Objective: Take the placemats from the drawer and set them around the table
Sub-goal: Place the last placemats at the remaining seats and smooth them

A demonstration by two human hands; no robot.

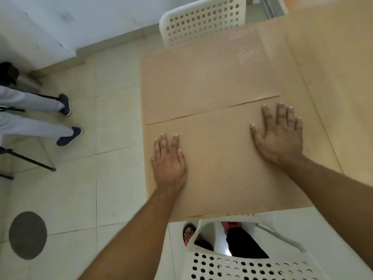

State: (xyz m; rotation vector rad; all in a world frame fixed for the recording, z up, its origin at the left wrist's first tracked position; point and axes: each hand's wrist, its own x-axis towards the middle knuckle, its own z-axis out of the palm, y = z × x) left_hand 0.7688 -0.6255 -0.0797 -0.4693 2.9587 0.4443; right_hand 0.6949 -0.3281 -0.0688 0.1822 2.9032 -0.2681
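Two tan textured placemats lie side by side on the light wooden table (pixel 333 63). The near placemat (pixel 220 164) reaches the table's front edge. The far placemat (pixel 207 81) lies just beyond it, with a thin gap between the two. My left hand (pixel 169 164) rests flat on the left part of the near placemat, fingers spread. Pressed flat on that mat's right part is my right hand (pixel 280 134), fingers apart. Neither hand grips anything.
A white perforated chair (pixel 203 21) stands at the table's far side and another white perforated chair (pixel 252 263) is at the near side below me. A person's legs (pixel 36 116) and tripod legs (pixel 30 160) are on the tiled floor at the left.
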